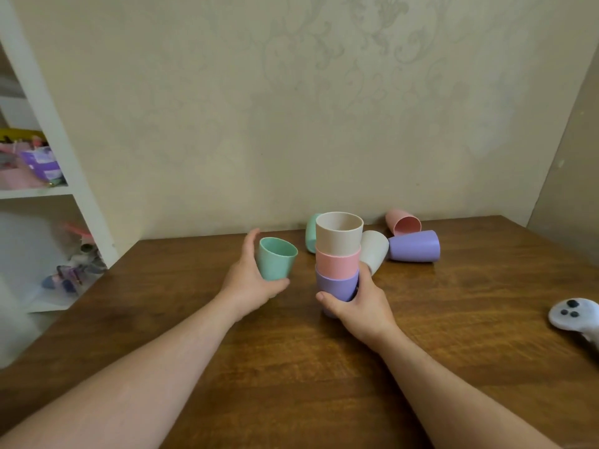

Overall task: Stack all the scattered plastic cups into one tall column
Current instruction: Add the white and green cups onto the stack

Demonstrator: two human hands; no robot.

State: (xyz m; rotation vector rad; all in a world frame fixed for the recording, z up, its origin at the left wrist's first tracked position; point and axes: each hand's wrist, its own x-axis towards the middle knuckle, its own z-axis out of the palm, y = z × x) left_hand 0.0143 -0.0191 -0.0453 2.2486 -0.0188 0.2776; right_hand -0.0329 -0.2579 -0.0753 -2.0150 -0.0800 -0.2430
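A stack of three cups stands upright on the wooden table (453, 319): a beige cup (338, 233) on top, a pink cup (337, 262) in the middle, a purple cup (335, 285) at the bottom. My right hand (356, 307) grips the purple base. My left hand (248, 280) holds a mint green cup (276, 259) upright, just left of the stack. Behind the stack lie a second green cup (311, 236), a grey-white cup (374, 249), a purple cup (415, 246) and a pink cup (403, 222), all on their sides.
A white game controller (575, 314) lies at the table's right edge. White shelving (64, 157) with toys and boxes stands to the left. The wall runs just behind the lying cups.
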